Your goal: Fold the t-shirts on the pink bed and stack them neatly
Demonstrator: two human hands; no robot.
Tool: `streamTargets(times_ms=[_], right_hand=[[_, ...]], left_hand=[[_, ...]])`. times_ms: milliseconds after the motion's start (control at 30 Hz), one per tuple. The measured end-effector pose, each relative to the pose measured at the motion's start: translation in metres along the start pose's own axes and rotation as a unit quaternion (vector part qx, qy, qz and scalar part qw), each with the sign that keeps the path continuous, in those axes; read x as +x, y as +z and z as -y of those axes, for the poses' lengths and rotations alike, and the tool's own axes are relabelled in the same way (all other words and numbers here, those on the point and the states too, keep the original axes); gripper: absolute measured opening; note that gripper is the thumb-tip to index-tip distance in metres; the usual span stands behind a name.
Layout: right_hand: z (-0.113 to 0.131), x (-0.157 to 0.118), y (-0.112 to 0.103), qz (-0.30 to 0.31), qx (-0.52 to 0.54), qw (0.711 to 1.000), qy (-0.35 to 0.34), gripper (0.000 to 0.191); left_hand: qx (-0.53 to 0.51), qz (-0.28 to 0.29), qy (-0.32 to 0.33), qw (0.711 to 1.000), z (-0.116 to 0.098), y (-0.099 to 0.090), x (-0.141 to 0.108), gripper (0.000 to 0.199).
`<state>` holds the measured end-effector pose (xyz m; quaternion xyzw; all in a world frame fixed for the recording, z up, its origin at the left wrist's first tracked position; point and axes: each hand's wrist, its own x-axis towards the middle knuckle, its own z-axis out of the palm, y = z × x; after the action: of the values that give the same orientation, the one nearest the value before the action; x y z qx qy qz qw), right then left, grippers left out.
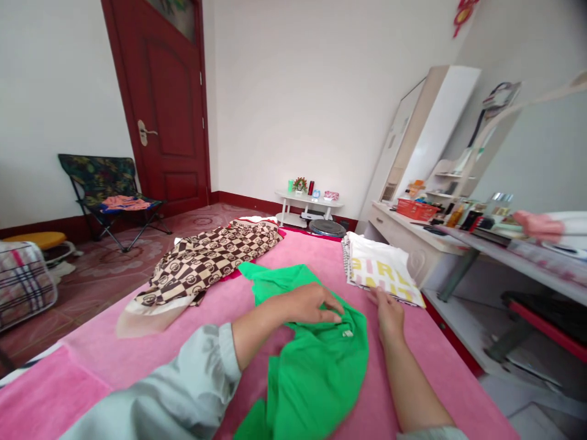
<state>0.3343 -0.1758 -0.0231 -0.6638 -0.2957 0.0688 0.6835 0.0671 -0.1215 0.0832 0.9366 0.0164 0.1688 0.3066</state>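
A green garment [321,379] lies loosely spread on the pink bed cover [312,247], with a small white label near its collar. Over its upper part is my left hand [314,304], fingers bent down and touching the cloth by the collar; whether they pinch any fabric is hidden. My right hand [387,308] is just right of the green garment, fingers loosely apart at the front edge of a folded white shirt [380,260] with yellow and pink letters. No cloth shows in its grasp.
A brown checkered garment [206,260] lies at the bed's left. Beyond the bed stands a low white table [309,198] with small items. A dressing table [413,232] with a red basket [416,209] is at the right. A folding chair [114,189] stands by the red door [169,104].
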Motion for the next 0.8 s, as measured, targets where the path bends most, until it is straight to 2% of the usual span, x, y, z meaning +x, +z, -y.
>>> streamTargets(times_ms=[67,167,233,333,400,433,533,600,667,700,800], right_hand=[[0.005,-0.001,0.003,0.014,0.055,0.998,0.036,0.047],[0.025,-0.009,0.013,0.062,0.082,0.994,0.041,0.043],[0.045,-0.017,0.021,0.123,0.080,0.988,0.045,0.041],[0.075,-0.030,0.030,0.218,0.046,0.974,0.035,0.038],[0.088,-0.038,0.034,0.280,-0.007,0.960,0.014,0.039],[0.092,-0.042,0.036,0.311,-0.045,0.949,0.003,0.040],[0.093,-0.050,0.038,0.376,-0.186,0.906,-0.048,0.048],[0.089,-0.053,0.038,0.379,-0.252,0.886,-0.085,0.039],[0.086,-0.054,0.038,0.352,-0.258,0.895,-0.087,0.014],[0.085,-0.052,0.037,0.335,-0.245,0.907,-0.075,0.010],[0.085,-0.046,0.035,0.279,-0.204,0.938,-0.037,0.025]], left_hand=[[-0.021,-0.069,-0.059,0.996,0.024,0.009,-0.012,0.025],[-0.044,-0.208,-0.156,0.965,0.064,-0.001,-0.033,0.023],[-0.056,-0.250,-0.194,0.947,0.085,-0.012,-0.046,0.026],[-0.076,-0.263,-0.221,0.936,0.099,-0.025,-0.061,0.032],[-0.092,-0.245,-0.228,0.938,0.095,-0.030,-0.066,0.034],[-0.102,-0.216,-0.226,0.944,0.091,-0.031,-0.067,0.036],[-0.113,-0.054,-0.210,0.970,0.073,-0.033,-0.065,0.049],[-0.078,0.029,-0.203,0.976,0.064,-0.031,-0.063,0.058],[-0.029,0.049,-0.203,0.978,0.061,-0.028,-0.061,0.062],[-0.012,0.042,-0.202,0.978,0.061,-0.025,-0.060,0.060],[-0.017,0.014,-0.192,0.981,0.066,-0.018,-0.058,0.037]])
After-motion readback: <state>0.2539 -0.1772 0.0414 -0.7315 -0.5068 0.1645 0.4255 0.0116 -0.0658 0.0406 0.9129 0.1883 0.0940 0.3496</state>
